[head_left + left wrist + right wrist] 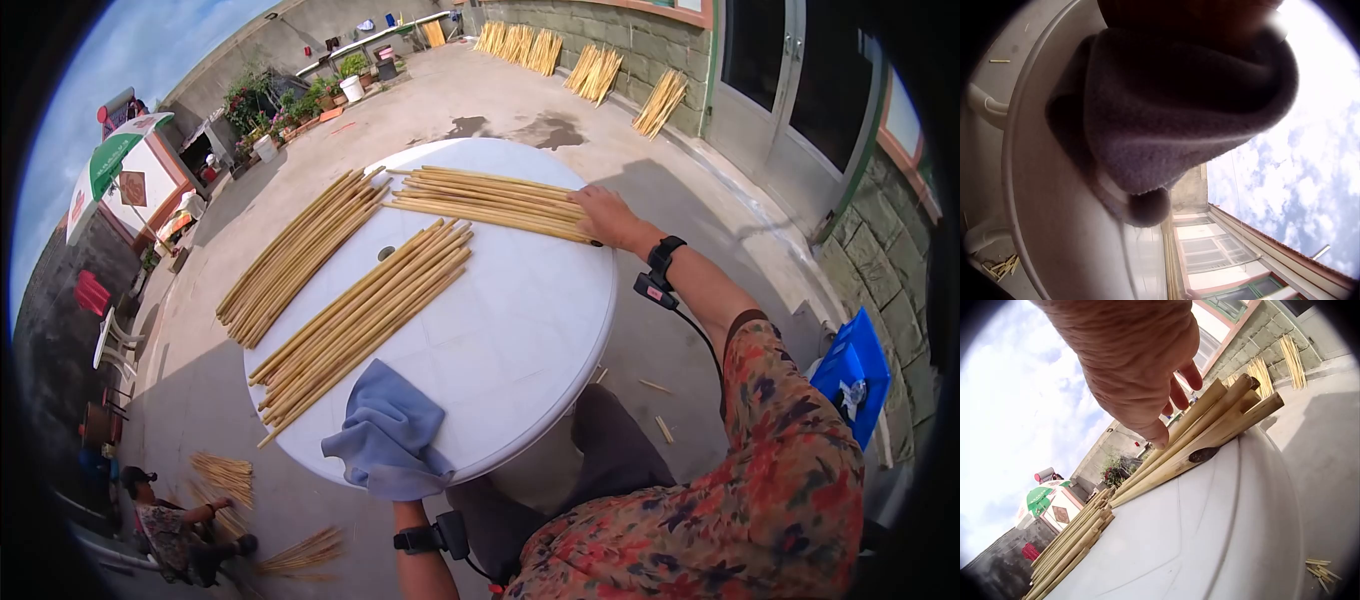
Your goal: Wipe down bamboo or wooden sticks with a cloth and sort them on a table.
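My right hand [605, 215] rests on the near end of the far bundle of bamboo sticks [490, 200], fingers fairly straight and laid over the stick ends, not curled round any one of them. In the right wrist view my fingertips [1159, 439] touch the top of those sticks where they reach the edge of the white round bench [520, 330].

My left hand is hidden under the blue-grey cloth [385, 435], which sits at the near edge of the bench and droops over the rim. In the left wrist view the cloth [1172, 112] bunches round the hand, so I cannot tell how my fingers lie, only that the cloth covers them.

Two more bundles lie on the bench: a middle bundle [365, 315] running diagonally, its near end just beside the cloth, and a left bundle [295, 255] overhanging the bench's left side. More sticks lean on the stone wall [600, 40] beyond.
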Demonstrator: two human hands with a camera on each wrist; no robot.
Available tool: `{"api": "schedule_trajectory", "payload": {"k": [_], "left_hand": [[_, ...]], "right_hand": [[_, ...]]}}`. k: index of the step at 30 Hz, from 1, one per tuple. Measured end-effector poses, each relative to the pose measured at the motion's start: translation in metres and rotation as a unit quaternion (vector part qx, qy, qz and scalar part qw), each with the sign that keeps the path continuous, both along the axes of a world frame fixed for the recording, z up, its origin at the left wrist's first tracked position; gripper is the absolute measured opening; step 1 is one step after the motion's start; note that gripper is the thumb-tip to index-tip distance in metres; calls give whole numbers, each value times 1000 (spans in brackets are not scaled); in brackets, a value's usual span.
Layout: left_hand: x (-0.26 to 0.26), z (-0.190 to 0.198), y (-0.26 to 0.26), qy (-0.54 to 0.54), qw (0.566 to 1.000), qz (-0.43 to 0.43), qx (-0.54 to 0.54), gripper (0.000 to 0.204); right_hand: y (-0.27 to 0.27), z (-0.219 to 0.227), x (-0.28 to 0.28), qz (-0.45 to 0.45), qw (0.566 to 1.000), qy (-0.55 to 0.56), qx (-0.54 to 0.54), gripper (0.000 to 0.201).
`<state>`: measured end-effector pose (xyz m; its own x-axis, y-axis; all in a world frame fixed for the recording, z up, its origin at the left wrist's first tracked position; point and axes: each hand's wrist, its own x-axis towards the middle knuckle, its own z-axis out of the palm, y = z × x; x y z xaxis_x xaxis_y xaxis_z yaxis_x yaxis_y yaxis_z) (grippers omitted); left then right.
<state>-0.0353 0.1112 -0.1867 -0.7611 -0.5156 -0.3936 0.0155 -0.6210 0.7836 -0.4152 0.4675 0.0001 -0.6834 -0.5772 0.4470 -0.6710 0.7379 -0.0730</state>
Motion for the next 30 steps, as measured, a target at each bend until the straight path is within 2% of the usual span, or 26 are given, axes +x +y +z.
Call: {"api": "schedule_trajectory", "payload": {"k": [3, 7, 9, 11, 17, 19, 25, 30], "left_hand": [[0, -1, 1, 4, 1000, 1, 1, 33], [-2, 0, 3, 11, 1000, 1, -1, 32], [0, -1, 3, 13, 1000, 3, -1, 32], [0, -1, 2, 14, 1000, 4, -2, 32], [-2, -1, 3, 21, 1000, 3, 2, 31], [-1, -2, 6, 18, 1000, -2, 4, 31], [-3, -9, 12, 19, 1000, -7, 10, 31], [-5, -12, 16, 22, 1000, -10, 11, 30]], "right_hand": [[0, -2, -3, 15, 999, 16, -34, 35], [-24, 1, 9, 40, 999, -1, -21, 32], [-51, -2, 21, 154, 987, -6, -49, 27], [-83, -8, 40, 233, 971, 35, -47, 20], [-174, -26, 73, 284, 959, 6, 2, 14], [-192, -35, 75, 322, 946, 49, -12, 13], [-209, -37, 77, 276, 954, 101, 56, 11], [-213, -27, 81, 263, 961, 61, 67, 10]]}}
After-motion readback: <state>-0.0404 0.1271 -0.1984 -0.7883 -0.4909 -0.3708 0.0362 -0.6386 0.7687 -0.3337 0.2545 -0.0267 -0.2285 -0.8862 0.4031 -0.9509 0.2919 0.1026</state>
